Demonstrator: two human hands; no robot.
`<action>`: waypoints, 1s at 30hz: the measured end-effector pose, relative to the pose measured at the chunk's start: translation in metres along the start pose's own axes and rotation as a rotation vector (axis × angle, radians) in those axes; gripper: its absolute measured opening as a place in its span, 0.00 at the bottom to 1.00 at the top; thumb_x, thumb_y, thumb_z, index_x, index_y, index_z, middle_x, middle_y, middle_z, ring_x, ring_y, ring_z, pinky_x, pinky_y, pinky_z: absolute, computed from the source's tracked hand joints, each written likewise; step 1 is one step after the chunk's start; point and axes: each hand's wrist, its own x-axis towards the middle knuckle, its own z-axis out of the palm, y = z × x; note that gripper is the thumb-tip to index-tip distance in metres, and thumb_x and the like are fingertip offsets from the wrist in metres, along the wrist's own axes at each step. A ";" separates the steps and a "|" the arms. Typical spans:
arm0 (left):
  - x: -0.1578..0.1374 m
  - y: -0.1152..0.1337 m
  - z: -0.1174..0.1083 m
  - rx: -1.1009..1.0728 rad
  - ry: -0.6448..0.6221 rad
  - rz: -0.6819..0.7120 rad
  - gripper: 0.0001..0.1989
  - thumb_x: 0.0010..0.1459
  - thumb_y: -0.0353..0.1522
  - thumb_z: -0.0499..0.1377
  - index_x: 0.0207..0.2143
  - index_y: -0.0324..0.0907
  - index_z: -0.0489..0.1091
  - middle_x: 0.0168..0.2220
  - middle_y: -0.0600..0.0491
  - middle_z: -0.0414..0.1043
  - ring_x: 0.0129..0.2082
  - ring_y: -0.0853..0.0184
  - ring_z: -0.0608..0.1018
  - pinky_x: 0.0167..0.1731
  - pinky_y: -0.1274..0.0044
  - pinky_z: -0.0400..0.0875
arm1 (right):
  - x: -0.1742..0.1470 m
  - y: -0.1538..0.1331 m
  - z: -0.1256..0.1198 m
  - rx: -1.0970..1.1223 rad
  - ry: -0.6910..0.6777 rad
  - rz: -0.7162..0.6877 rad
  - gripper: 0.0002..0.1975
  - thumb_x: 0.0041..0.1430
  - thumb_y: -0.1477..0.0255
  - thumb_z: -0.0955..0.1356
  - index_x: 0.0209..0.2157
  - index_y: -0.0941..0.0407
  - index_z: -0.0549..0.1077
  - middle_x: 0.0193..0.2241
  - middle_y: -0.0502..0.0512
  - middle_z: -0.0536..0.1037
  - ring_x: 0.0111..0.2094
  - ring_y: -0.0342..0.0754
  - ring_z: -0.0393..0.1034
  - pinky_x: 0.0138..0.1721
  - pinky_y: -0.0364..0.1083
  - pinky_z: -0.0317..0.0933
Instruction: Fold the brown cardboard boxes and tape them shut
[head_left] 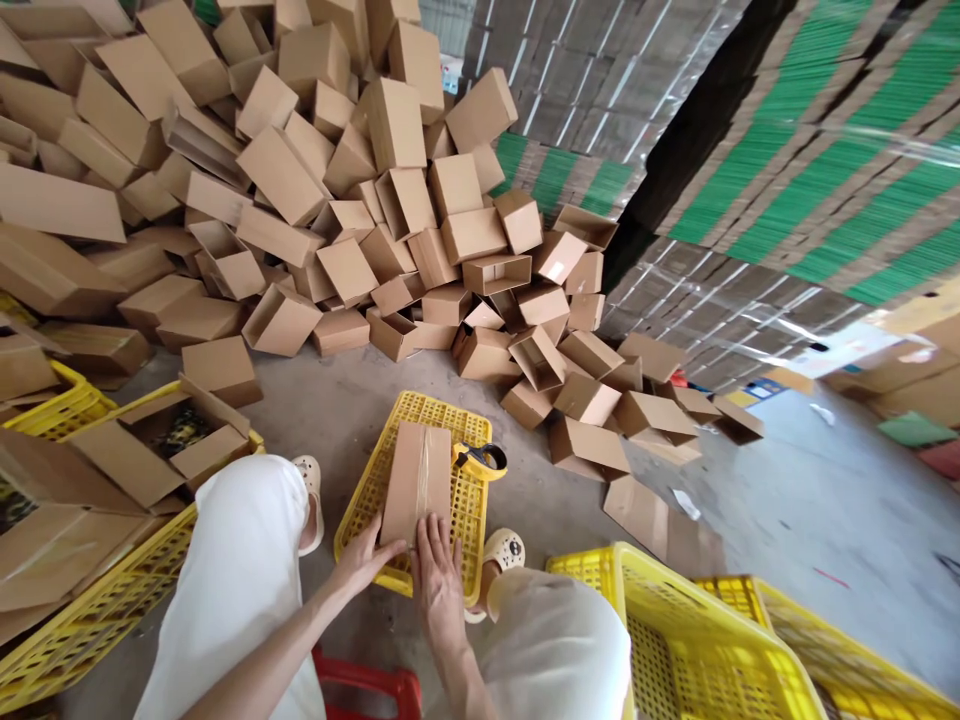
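A closed cardboard box (409, 470) lies on an upturned yellow plastic crate (469, 515) between my knees. Shiny clear tape runs along its top seam. My right hand (439, 575) lies flat over the near end of the taped seam, fingers stretched out. At the box's near left corner, my left hand (365, 555) rests with its thumb reaching along the near edge and its fingers against the left side. Beside the box, on the crate's right part, sits a yellow tape dispenser (480, 460); neither hand touches it.
A large heap of cardboard boxes (349, 270) fills the floor ahead. To my left, a yellow crate (142, 590) holds opened boxes. More yellow crates (705, 640) stand at the right. Bundled flat cardboard stacks (825, 150) rise behind. Part of a red stool (375, 682) shows below me.
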 end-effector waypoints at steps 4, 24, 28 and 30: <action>0.000 -0.006 0.004 -0.041 -0.009 0.043 0.41 0.61 0.51 0.58 0.71 0.44 0.58 0.69 0.42 0.67 0.69 0.53 0.70 0.69 0.62 0.62 | 0.011 0.005 0.006 -0.185 0.019 -0.157 0.26 0.76 0.70 0.59 0.71 0.52 0.64 0.71 0.59 0.63 0.73 0.59 0.55 0.71 0.62 0.55; 0.006 0.000 0.020 -0.271 -0.011 -0.005 0.50 0.60 0.50 0.59 0.77 0.44 0.44 0.76 0.49 0.53 0.75 0.54 0.57 0.74 0.66 0.51 | 0.190 0.015 0.029 -0.370 -0.050 -0.049 0.27 0.76 0.68 0.59 0.71 0.59 0.62 0.72 0.63 0.62 0.74 0.62 0.53 0.71 0.65 0.51; 0.009 -0.001 0.019 -0.281 -0.021 0.004 0.48 0.60 0.47 0.60 0.77 0.45 0.45 0.76 0.49 0.54 0.76 0.54 0.57 0.74 0.65 0.52 | 0.198 0.019 0.027 -0.327 -0.052 -0.053 0.26 0.75 0.67 0.60 0.70 0.56 0.66 0.71 0.62 0.63 0.73 0.63 0.54 0.69 0.66 0.54; 0.011 -0.003 0.020 -0.318 -0.041 -0.002 0.49 0.60 0.47 0.60 0.77 0.45 0.44 0.76 0.49 0.54 0.74 0.53 0.60 0.73 0.65 0.56 | 0.187 0.022 0.025 -0.285 -0.021 -0.103 0.25 0.75 0.66 0.60 0.69 0.56 0.67 0.71 0.63 0.64 0.73 0.62 0.55 0.69 0.66 0.56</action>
